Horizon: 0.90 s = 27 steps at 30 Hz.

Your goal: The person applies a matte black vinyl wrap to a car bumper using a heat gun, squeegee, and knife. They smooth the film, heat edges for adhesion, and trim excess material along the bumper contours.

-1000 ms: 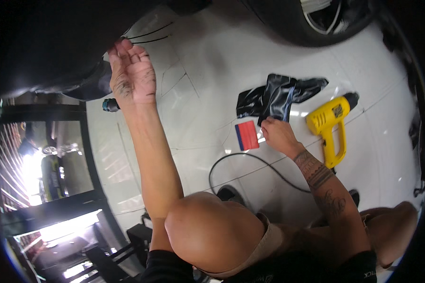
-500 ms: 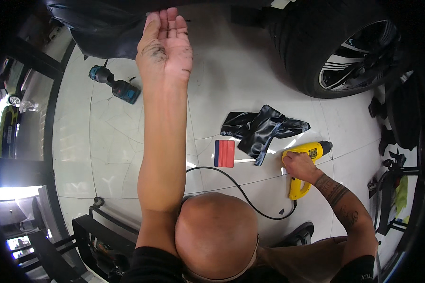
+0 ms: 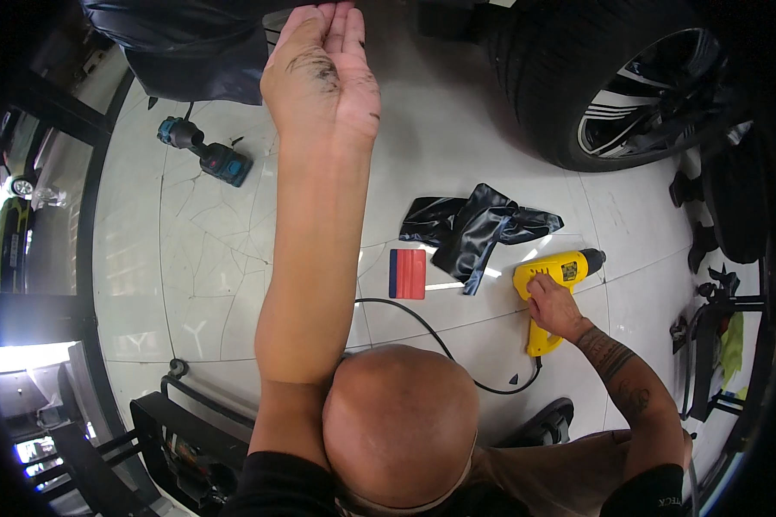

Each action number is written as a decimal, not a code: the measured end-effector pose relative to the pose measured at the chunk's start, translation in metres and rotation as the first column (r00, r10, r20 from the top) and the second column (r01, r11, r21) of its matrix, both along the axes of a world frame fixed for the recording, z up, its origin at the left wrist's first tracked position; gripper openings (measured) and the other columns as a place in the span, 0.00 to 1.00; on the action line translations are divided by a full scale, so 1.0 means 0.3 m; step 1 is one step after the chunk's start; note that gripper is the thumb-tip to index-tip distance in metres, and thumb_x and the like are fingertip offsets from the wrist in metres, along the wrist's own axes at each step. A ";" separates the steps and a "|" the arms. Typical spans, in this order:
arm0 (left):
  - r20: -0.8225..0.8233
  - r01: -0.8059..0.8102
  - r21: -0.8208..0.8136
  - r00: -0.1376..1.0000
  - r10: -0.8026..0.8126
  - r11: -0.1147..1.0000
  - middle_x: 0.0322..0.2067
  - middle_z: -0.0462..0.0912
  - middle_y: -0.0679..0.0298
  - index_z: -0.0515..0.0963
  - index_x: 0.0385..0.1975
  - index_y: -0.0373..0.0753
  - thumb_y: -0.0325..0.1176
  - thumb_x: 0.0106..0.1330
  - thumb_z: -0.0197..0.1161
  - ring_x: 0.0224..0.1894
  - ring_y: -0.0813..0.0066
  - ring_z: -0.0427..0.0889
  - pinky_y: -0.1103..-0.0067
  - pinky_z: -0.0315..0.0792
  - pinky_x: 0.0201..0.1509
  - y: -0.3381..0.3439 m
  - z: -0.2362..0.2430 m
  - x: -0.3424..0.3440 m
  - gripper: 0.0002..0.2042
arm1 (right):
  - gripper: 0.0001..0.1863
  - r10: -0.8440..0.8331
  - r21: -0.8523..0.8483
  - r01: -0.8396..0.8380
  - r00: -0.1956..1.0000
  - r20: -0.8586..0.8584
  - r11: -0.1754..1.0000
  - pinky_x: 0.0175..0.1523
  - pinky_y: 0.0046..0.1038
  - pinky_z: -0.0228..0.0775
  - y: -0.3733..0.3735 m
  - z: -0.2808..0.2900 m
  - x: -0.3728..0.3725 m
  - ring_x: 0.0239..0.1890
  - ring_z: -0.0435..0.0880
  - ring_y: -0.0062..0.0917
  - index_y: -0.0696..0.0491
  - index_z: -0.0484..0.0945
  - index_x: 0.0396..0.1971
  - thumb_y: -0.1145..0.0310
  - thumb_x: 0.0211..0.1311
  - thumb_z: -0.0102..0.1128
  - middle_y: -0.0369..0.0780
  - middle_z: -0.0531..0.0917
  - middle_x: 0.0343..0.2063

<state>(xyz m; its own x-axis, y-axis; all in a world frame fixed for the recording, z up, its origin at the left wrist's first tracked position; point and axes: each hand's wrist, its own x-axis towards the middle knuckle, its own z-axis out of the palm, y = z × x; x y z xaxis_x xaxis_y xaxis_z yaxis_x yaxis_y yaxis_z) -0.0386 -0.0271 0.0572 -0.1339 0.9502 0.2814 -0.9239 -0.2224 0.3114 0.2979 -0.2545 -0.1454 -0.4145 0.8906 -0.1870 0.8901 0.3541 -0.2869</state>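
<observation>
Yellow heat gun [image 3: 553,276] – right hand [image 3: 553,306] grasping

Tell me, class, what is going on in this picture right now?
A person crouches on a white tiled floor beside a car wheel. Their right hand rests on a yellow heat gun lying on the floor. Their left hand reaches up to dark film overhead. A red squeegee and crumpled black film lie nearby.

Beneath you spreads a glossy white tiled floor [image 3: 233,284], cracked in places and catching glare. A car's black tyre [image 3: 578,77] stands at upper right; bright daylight floods the left edge.
</observation>
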 end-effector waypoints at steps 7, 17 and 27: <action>-0.017 -0.225 -0.212 0.974 0.226 0.951 0.47 0.69 0.46 0.66 0.47 0.21 0.17 0.65 0.52 0.54 0.52 0.71 0.60 0.68 0.64 -0.056 0.074 0.070 0.12 | 0.13 0.018 0.016 -0.018 1.000 -0.009 1.000 0.48 0.39 0.71 0.002 -0.008 0.004 0.45 0.76 0.45 0.58 0.69 0.37 0.74 0.51 0.57 0.51 0.74 0.42; 0.075 -0.076 -0.252 0.992 0.098 0.965 0.44 0.70 0.51 0.68 0.46 0.26 0.23 0.64 0.58 0.52 0.56 0.72 0.64 0.72 0.60 -0.004 0.043 0.085 0.13 | 0.15 0.013 0.014 -0.013 1.000 -0.020 1.000 0.47 0.38 0.71 -0.007 0.011 0.005 0.43 0.76 0.42 0.57 0.70 0.40 0.75 0.49 0.57 0.48 0.74 0.38; 0.311 0.256 0.191 0.900 -0.306 0.948 0.38 0.73 0.60 0.69 0.40 0.35 0.26 0.64 0.60 0.41 0.69 0.72 0.73 0.71 0.46 0.124 -0.097 0.095 0.09 | 0.18 -0.098 -0.019 0.097 0.995 -0.035 0.995 0.48 0.39 0.70 -0.036 -0.015 0.034 0.42 0.75 0.43 0.56 0.69 0.45 0.73 0.53 0.57 0.48 0.74 0.40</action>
<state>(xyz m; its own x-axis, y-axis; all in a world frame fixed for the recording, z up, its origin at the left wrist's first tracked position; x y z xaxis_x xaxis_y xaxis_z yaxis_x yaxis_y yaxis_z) -0.0102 0.0102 0.0283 0.0233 0.9153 0.4020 -0.9983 0.0432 -0.0404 0.3081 -0.2654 -0.1499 -0.3328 0.9239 -0.1891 0.9093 0.2612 -0.3240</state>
